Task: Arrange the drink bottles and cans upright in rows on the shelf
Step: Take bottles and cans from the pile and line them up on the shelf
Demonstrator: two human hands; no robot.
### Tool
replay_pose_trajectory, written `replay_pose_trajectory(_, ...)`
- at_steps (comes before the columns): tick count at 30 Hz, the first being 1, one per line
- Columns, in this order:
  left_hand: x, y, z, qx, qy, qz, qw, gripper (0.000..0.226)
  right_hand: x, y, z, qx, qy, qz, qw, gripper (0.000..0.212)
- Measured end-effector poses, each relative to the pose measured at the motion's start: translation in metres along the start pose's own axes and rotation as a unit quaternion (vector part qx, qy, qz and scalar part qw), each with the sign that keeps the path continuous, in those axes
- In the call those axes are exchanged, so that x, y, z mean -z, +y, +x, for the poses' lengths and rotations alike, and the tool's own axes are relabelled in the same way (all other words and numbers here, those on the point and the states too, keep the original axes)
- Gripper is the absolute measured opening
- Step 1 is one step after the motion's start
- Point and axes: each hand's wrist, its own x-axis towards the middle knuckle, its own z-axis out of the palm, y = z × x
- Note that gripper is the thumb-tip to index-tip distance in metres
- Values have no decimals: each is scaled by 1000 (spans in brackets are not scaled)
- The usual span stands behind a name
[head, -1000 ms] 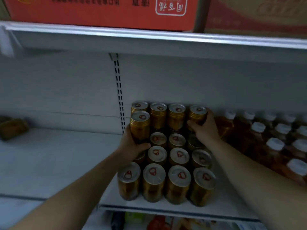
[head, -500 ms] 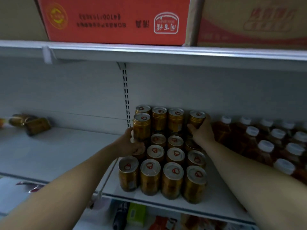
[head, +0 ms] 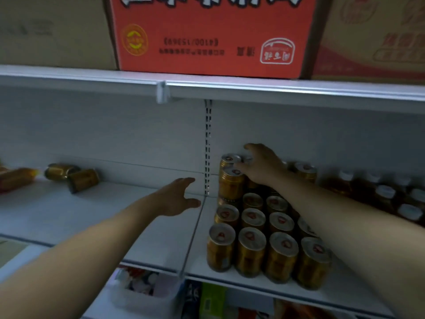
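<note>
A block of gold cylindrical metal cans (head: 253, 247) with silver lids and red ring pulls is seen standing in rows of four on the right part of the white metal shelf (head: 92, 217), just right of the slotted grey upright (head: 208, 146). A second tier is stacked on the back rows. The right hand (head: 262, 168) is laid over the lids of that upper tier, thumb touching the front left can; whether a can is actually grasped cannot be told. The left hand (head: 177, 196) is released, fingers spread, above bare shelf left of the block, and nothing is held in it.

Further left, two toppled gold cans (head: 84, 179) are found near the back panel, beside a lying amber bottle (head: 16, 180) at the edge of view. Upright amber bottles with white caps (head: 386, 196) are stood just right of the block. An orange-red cardboard box (head: 211, 35) is set on the shelf above, between brown cartons (head: 53, 31). The light is dim.

The stacked cans are upright, long axes vertical, lids up. The toppled pair's long axes run along the shelf, apparently angled to each other, though this is blurred.
</note>
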Motion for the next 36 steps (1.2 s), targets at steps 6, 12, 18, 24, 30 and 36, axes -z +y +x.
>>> replay_pose_trajectory(6, 60, -93, -54, 48, 33, 35, 998, 77, -62, -139, 30, 62, -96, -14, 993, 81)
replay_pose_trajectory(12, 104, -204, -120, 139, 59, 63, 987, 75, -136, -272, 52, 141, -160, -39, 976, 81)
replay_pose_trajectory(18, 132, -299, -154, 230, 63, 48, 970, 74, -202, -369, 83, 186, -197, -68, 960, 77)
replay_pose_trajectory(24, 159, -381, -142, 275, 92, 51, 956, 73, -277, -432, 141, 201, -213, -76, 953, 71)
replay_pose_trajectory(30, 192, -456, -100, 282, 104, 60, 952, 69, -349, -469, 209, 153, -232, -86, 957, 75)
replay_pose_trajectory(36, 213, -522, -59, 255, 87, 96, 958, 75, -402, -488, 235, 109, -227, -160, 954, 108)
